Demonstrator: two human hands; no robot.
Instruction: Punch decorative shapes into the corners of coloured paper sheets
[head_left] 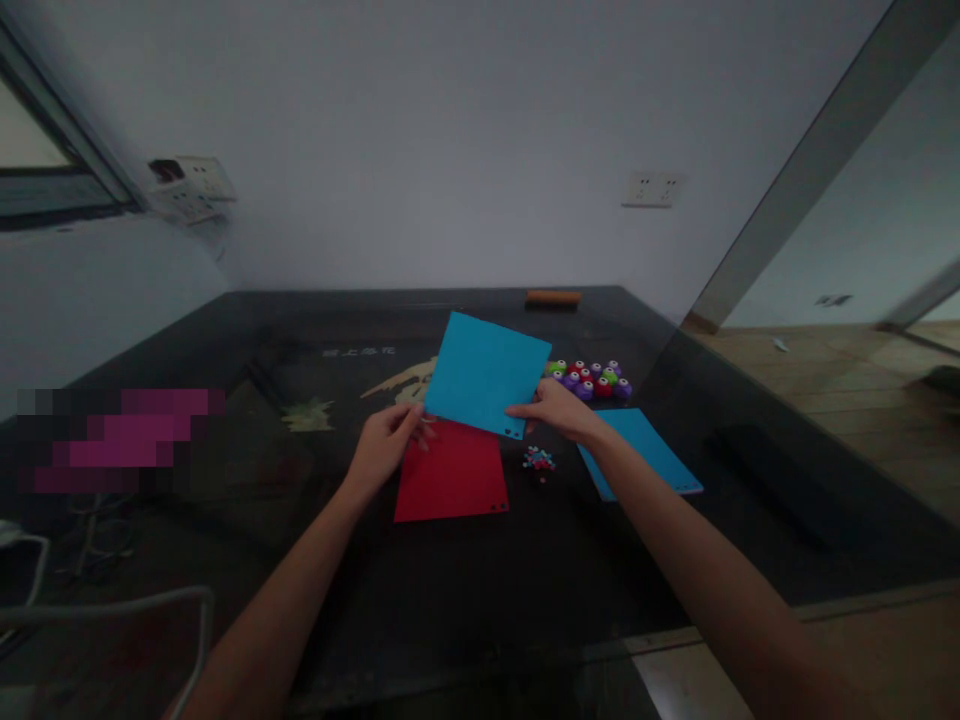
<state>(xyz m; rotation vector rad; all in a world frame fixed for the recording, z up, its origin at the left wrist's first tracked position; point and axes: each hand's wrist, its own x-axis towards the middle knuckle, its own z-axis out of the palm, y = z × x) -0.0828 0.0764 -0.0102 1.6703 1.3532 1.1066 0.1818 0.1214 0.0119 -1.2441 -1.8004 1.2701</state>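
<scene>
A blue sheet of paper [487, 370] is held up at a tilt above the dark table, with small punched holes near its lower right corner. My right hand [559, 408] pinches that corner, thumb on top. At the sheet's lower left corner, my left hand [394, 435] is closed on the edge. Beneath lies a red sheet of paper [454, 480], flat, also with small holes at its lower right corner; the blue sheet overlaps its top in view. Right of the red sheet sits a little pile of punched paper bits [538, 459].
Several colourful round craft punches [589, 380] are grouped behind my right hand. A stack of blue paper [645, 450] lies under my right forearm. An orange-brown bar [553, 298] rests near the table's back edge, by the wall. A pale cable [112, 605] and blurred pink patch are at left.
</scene>
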